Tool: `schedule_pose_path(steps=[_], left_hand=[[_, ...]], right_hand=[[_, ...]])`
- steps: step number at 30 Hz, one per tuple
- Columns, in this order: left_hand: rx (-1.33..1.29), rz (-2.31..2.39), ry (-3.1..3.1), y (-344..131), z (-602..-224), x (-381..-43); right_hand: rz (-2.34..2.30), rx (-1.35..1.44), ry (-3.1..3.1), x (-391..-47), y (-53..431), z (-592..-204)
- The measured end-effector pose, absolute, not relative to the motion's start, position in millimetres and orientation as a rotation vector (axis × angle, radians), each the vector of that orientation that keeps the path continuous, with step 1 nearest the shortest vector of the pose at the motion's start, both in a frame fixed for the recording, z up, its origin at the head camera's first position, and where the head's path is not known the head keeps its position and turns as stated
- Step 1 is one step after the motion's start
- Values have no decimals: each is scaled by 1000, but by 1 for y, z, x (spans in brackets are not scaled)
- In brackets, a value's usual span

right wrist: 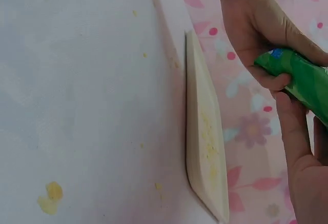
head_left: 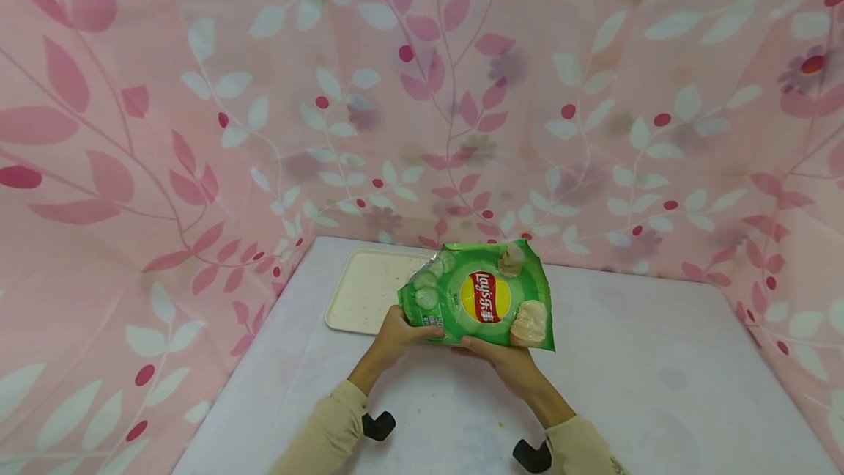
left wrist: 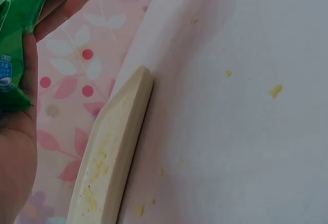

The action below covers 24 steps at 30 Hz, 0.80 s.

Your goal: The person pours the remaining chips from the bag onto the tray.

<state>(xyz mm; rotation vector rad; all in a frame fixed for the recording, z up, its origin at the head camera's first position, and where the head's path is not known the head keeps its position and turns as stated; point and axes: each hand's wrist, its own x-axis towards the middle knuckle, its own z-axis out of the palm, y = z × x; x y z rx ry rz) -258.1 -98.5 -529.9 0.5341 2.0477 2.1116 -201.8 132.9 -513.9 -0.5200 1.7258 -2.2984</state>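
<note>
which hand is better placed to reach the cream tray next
Probably the left hand: it grips the chip bag at the end nearer the tray; the right hand is farther off.

Soft, diffuse light across my surface (head_left: 659, 365) in the head view, shadows faint, small glints on my bag (head_left: 478, 295), wide-angle stretching toward the edges, both my wrist views dimmer and greyer, detail slightly soft, a thin dark shadow along the tray (left wrist: 129, 142)
</note>
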Motion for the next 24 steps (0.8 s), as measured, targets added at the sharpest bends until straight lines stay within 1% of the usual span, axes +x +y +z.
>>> schedule_pose_path(steps=[4,7,10,14,17,19,22,24], left_hand=[[522,2002,2138,-98,-532,-259],[573,1870,2216,-107,-528,-260],[615,1800,2278,-128,-528,-265],[606,1784,2483,-169,-534,-278],[506,1747,2776,-203,-541,-286],[383,1675,2963,-222,-548,-290],[181,1464,3127,-244,-559,-293],[106,1347,3139,-253,-565,-293]], right_hand=[[-2400,-393,1711,-206,128,-517],[-2486,-304,1648,-210,131,-519],[-2574,-220,1553,-214,139,-521],[-2718,-137,1438,-219,151,-523],[-2812,-106,1408,-221,157,-525],[-2838,-91,1434,-222,160,-527],[-2773,-100,1595,-225,164,-530],[-2686,-134,1735,-228,167,-531]])
